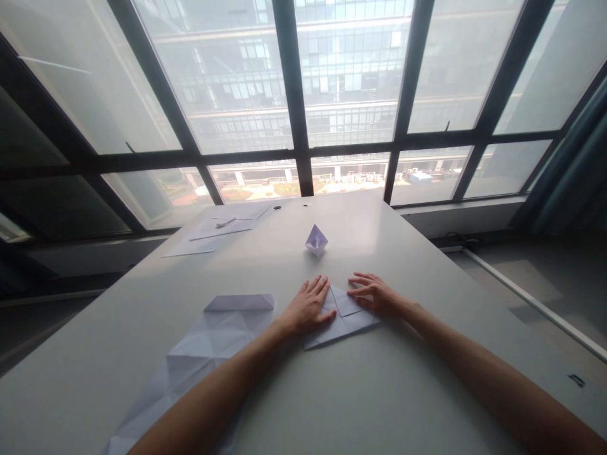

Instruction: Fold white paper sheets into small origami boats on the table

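Your left hand [310, 308] lies flat and your right hand [374, 295] curls loosely, neither gripping, both touching the folded paper [342, 328] under them. It is probably light, thin and easily creased, so hold it softly near the edges. Beyond both hands sits one small paper figure [316, 240].

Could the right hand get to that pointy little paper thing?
Probably yes: the pointy paper shape sits ahead and left of the right hand, and nothing seems to block the tabletop between.
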A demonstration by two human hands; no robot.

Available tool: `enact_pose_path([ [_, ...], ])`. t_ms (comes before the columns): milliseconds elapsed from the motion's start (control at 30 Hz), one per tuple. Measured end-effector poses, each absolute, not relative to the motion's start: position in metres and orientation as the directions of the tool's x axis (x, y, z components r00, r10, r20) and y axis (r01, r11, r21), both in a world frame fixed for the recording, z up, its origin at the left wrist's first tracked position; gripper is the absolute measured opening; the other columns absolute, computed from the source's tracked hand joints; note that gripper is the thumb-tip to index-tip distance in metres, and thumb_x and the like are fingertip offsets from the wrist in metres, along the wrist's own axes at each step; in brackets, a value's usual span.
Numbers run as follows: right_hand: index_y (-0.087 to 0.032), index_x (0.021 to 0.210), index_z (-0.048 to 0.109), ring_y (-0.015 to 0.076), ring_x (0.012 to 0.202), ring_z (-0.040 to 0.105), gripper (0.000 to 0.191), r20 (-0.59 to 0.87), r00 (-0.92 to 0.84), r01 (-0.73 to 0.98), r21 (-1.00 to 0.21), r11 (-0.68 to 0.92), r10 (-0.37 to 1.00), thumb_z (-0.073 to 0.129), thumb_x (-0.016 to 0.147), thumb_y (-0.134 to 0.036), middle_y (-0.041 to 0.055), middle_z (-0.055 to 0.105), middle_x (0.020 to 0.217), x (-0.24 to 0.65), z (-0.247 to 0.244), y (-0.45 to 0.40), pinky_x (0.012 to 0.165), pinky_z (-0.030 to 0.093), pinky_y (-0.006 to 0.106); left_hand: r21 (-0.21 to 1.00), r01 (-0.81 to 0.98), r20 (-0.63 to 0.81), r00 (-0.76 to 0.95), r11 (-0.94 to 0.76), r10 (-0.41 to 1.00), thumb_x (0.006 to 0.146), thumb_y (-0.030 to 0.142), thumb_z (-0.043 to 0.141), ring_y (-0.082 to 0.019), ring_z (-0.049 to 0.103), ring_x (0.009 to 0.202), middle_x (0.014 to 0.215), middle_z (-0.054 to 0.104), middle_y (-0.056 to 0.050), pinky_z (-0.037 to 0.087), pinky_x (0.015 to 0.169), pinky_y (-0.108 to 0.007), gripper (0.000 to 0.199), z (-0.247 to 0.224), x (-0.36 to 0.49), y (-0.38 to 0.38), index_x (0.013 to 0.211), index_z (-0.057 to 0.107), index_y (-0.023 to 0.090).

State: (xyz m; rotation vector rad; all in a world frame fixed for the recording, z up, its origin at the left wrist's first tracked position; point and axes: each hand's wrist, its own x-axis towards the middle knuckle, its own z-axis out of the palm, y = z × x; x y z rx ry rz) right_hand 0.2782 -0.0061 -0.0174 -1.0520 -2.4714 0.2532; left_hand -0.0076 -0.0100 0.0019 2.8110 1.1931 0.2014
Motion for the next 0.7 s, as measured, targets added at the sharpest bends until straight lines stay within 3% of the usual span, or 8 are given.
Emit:
enact_pose_path([
  [100,-0.038,0.124,0.069,0.03,0.139,0.043,0.031,0.311,-0.615,0.641,-0.338,0.689,0.725,0.059,0.096,-0.032,0.0035,0.057,0.143,0.278,-0.019,-0.006,0.114,0.034,0.055,0.142,0.682,0.106,0.71,-0.717,0.696,0.095,0.058,0.046,-0.03,0.014,0.152,0.164,0.02,-0.013,0.014,0.123,-0.05,0.078,0.004,-0.008,-0.01,0.158,0.024,0.015],
  [233,-0.037,0.126,0.067,0.0303,0.141,0.04,0.033,0.277,-0.61,0.647,-0.367,0.668,0.743,0.061,0.094,-0.034,0.0041,0.055,0.146,0.278,-0.016,-0.007,0.116,0.03,0.056,0.171,0.579,0.098,0.795,-0.797,0.599,0.1,0.048,0.043,-0.026,0.02,0.151,0.161,0.031,-0.004,0.017,0.123,-0.049,0.061,0.01,-0.007,-0.011,0.156,0.031,0.027],
  [333,-0.036,0.132,0.064,0.032,0.144,0.036,0.041,0.237,-0.625,0.639,-0.392,0.662,0.744,0.065,0.09,-0.036,0.0056,0.051,0.149,0.281,-0.011,-0.01,0.117,0.025,0.059,0.194,0.57,0.085,0.801,-0.798,0.593,0.101,0.048,0.041,-0.027,0.024,0.15,0.16,0.035,-0.003,0.02,0.122,-0.049,0.057,0.011,-0.007,-0.012,0.154,0.035,0.028],
  [433,-0.037,0.136,0.059,0.0315,0.145,0.033,0.046,0.213,-0.627,0.636,-0.416,0.65,0.749,0.061,0.091,-0.027,0.0037,0.049,0.151,0.285,-0.009,-0.01,0.117,0.02,0.063,0.207,0.571,0.097,0.796,-0.795,0.597,0.1,0.048,0.044,-0.028,0.025,0.15,0.16,0.034,-0.004,0.02,0.122,-0.05,0.059,0.01,-0.007,-0.011,0.154,0.034,0.028],
  [533,-0.035,0.138,0.057,0.0282,0.143,0.038,0.047,0.25,-0.594,0.64,-0.43,0.637,0.765,0.055,0.093,-0.021,0.0031,0.053,0.148,0.288,-0.012,-0.007,0.118,0.023,0.059,0.216,0.564,0.103,0.798,-0.797,0.593,0.1,0.047,0.046,-0.028,0.025,0.15,0.16,0.035,-0.004,0.02,0.122,-0.05,0.058,0.009,-0.007,-0.011,0.154,0.036,0.029],
  [700,-0.029,0.133,0.062,0.0293,0.136,0.048,0.041,0.359,-0.529,0.66,-0.396,0.638,0.769,0.063,0.093,-0.036,0.0089,0.058,0.142,0.288,-0.019,-0.002,0.115,0.034,0.053,0.222,0.567,0.095,0.797,-0.793,0.596,0.1,0.048,0.045,-0.028,0.025,0.15,0.16,0.034,-0.004,0.02,0.122,-0.049,0.057,0.011,-0.006,-0.012,0.153,0.037,0.028],
])
